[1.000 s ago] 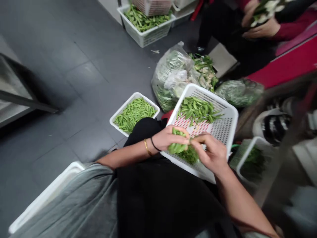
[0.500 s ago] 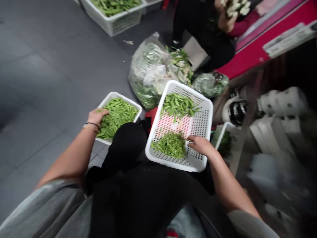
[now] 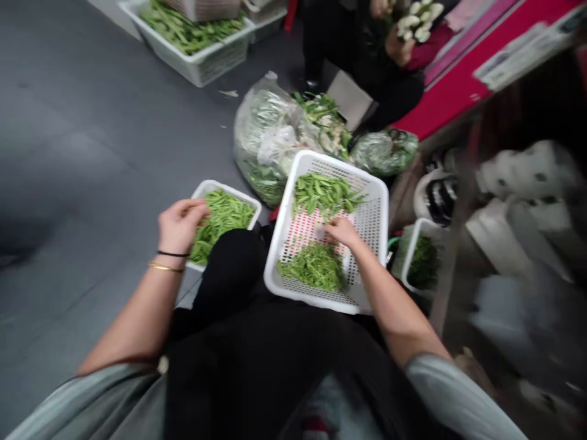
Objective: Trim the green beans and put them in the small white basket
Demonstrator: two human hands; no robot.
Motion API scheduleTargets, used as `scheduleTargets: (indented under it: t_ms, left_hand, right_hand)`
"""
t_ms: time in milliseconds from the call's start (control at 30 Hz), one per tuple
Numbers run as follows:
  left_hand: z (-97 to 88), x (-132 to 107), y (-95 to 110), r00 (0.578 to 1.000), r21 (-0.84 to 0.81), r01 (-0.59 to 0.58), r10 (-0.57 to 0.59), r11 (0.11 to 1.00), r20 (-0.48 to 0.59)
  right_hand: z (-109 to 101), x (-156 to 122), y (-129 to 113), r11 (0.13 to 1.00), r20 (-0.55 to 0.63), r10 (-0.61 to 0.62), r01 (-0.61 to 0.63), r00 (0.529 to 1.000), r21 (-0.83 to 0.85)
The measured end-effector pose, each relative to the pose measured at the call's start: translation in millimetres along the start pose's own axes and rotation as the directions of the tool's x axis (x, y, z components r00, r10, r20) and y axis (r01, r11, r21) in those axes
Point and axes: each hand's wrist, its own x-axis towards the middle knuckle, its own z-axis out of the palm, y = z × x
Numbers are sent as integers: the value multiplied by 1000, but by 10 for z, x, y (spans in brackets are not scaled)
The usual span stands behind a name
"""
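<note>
A white perforated basket (image 3: 271, 260) sits in front of my lap, holding green pea pods (image 3: 326, 194) at its far end and a heap of thin green trimmings (image 3: 312, 267) at its near end. Between these two piles is my right hand (image 3: 342, 231), its fingers closed; what they pinch, if anything, is too small to make out. To the left stands a smaller white basket (image 3: 251, 200) full of pea pods (image 3: 224, 214). Above its left side hovers my left hand (image 3: 181, 223), fingertips pinched together, their contents hidden.
Beyond the baskets lie a large clear bag of greens (image 3: 263, 125), loose vegetable scraps (image 3: 328, 119) and a smaller bag (image 3: 384, 151). Another person's hand (image 3: 398, 47) holds white-tipped stalks. A large crate (image 3: 204, 67) stands at upper left; shelving with white containers (image 3: 499, 235) fills the right.
My left hand has lifted from the pods in the small basket. My right hand has moved left and away from me, from beside the trimmings to between the piles.
</note>
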Motion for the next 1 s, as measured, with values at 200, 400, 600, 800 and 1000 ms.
scheduleTargets:
  t_ms: [200, 400, 600, 800, 1000]
  left_hand:
    - [1151, -567, 437, 976, -153, -100, 127, 983, 179]
    - [1628, -726, 339, 954, -442, 274, -183, 854, 239]
    - [1579, -754, 474, 890, -419, 415, -266, 808, 369]
    - [1629, -705, 534, 721, -256, 400, -130, 880, 680]
    - [1565, -655, 508, 644, -235, 479, -157, 846, 749]
  right_hand:
    - [356, -1081, 8, 575, 131, -515, 228, 847, 786]
    - [721, -1559, 49, 441, -188, -300, 311, 935, 842]
    - [535, -1760, 142, 617, -392, -515, 647, 763, 449]
    - [336, -1748, 258, 483, -66, -788, 680, 612, 551]
    - [231, -1547, 669, 423, -463, -324, 564, 825, 709]
